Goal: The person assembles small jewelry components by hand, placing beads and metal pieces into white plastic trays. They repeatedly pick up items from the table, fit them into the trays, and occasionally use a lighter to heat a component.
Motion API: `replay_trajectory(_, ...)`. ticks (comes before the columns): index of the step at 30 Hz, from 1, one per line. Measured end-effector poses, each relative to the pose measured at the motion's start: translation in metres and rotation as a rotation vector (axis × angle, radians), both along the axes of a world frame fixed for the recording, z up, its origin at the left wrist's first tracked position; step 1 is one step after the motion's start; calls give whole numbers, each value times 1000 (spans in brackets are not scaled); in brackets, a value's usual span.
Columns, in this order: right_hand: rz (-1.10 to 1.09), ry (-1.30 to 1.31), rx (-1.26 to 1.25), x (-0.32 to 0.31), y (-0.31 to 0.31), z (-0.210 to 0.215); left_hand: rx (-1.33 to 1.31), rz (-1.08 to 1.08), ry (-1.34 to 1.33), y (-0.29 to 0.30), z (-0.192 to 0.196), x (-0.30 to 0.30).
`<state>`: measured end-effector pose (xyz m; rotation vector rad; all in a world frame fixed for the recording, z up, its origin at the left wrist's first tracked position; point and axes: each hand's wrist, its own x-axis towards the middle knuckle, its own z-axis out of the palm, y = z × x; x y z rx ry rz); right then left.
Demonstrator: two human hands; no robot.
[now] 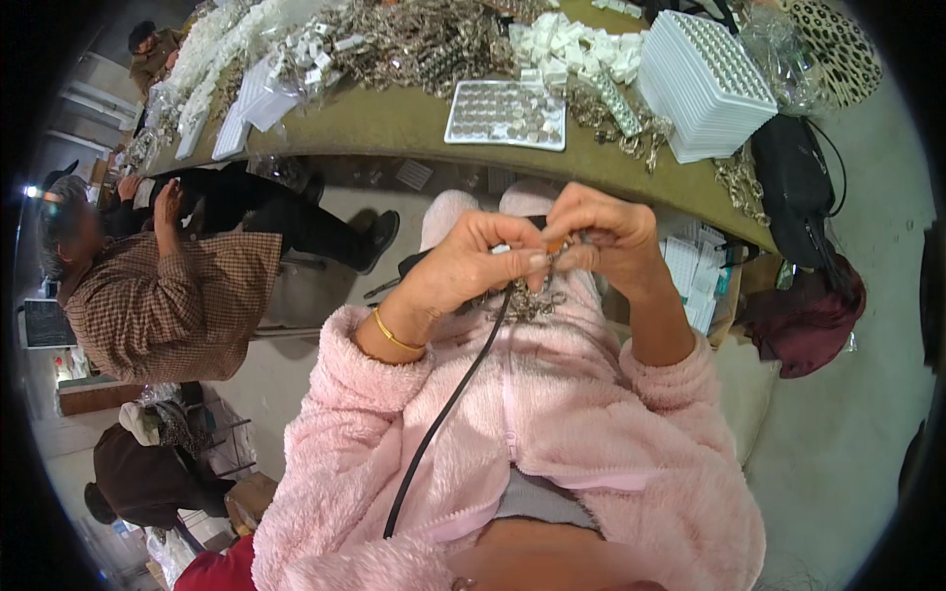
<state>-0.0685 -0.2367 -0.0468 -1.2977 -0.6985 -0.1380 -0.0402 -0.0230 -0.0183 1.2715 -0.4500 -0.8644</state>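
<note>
Pinching a small metal chain (527,295) between both hands over my lap, I hold it just short of the bench's near edge. My left hand (473,261) and right hand (606,236) are closed tight on it, fingertips touching. A black cable (443,414) hangs below. On the olive bench (394,123): a flat tray (506,115), ribbed white stack (705,84), tangled chains.

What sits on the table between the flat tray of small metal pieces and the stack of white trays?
In the head view, between the flat tray and the stack of white trays lie tangled metal chains.
</note>
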Motion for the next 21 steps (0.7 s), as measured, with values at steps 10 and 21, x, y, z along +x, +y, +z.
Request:
replay_trajectory(10,-72,-157,-183,-8,-17,12,93,-225,-143,-22,3,26)
replay_trajectory(21,-257,208,335,-14,-28,-9,485,457,-1418,-66,23,140)
